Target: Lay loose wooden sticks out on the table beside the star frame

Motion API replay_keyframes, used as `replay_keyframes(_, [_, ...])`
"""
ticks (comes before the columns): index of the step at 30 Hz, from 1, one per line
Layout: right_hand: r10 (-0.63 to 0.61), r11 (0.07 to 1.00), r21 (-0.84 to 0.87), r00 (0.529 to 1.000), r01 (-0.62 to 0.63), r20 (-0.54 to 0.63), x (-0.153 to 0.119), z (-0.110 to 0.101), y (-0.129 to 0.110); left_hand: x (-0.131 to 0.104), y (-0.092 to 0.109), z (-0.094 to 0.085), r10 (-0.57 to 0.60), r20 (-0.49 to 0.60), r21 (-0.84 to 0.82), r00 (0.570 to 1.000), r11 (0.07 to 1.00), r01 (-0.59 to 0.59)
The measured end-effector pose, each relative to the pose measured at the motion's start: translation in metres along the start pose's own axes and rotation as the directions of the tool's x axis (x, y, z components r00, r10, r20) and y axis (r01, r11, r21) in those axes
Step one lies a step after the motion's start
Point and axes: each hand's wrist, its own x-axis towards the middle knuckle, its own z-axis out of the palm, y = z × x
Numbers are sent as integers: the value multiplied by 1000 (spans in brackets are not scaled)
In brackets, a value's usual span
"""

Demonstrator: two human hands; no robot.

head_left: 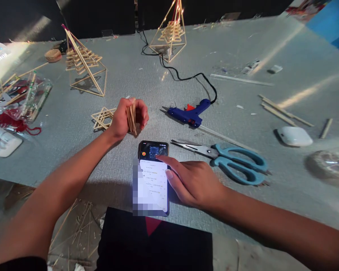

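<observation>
My left hand (122, 118) is wrapped round a small bundle of wooden sticks (132, 117), held upright above the table. Just left of it, a star-shaped stick frame (101, 119) lies flat. A lit smartphone (155, 184) rests near the front edge of the table, its lower left blurred out. My right hand (193, 178) reaches over from the right, index finger stretched onto the upper part of the screen and thumb by the phone's right edge; it holds nothing. Light-blue-handled scissors (237, 161) lie right of the phone, blades pointing left. Behind them is a blue glue gun (189, 114).
Two stick pyramids (86, 64) (172, 37) stand at the back. A black cord (180, 78) runs from the glue gun to the rear. Plastic packets (35, 98) and red thread (14, 122) lie left; loose sticks (285, 111), a white case (295, 136) and a tape roll (332, 163) lie right.
</observation>
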Motion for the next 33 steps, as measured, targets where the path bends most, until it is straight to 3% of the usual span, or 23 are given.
replay_keyframes(4, [-13,1000,6,1000,13,-18,0,0,0,0,1,-1,-4,47,32,999,999,3])
replay_keyframes(9, [-1,1000,0,1000,1,3,0,0,1,-1,3,0,-42,-52,2,998,999,42])
replay_keyframes(14, [-2,1000,-9,1000,2,-9,0,1,1,1,1,-1,-65,15,-21,998,998,66])
replay_keyframes(18, [-7,1000,-1,999,7,-35,0,1,-1,5,0,-7,-19,-89,-104,996,995,10])
replay_keyframes(20, [-1,999,33,999,2,-36,0,0,-1,6,0,-8,-15,-82,-115,997,993,5])
replay_keyframes(23, [10,995,96,1000,-9,-4,1,-1,-2,4,0,-5,-37,-30,-64,999,997,35])
replay_keyframes(26, [20,993,117,1000,-21,2,1,-1,-1,2,0,-1,-49,-54,3,997,999,49])
replay_keyframes(33, [14,992,124,1000,-13,-7,1,1,-1,-3,-2,7,5,-25,105,1000,994,-3])
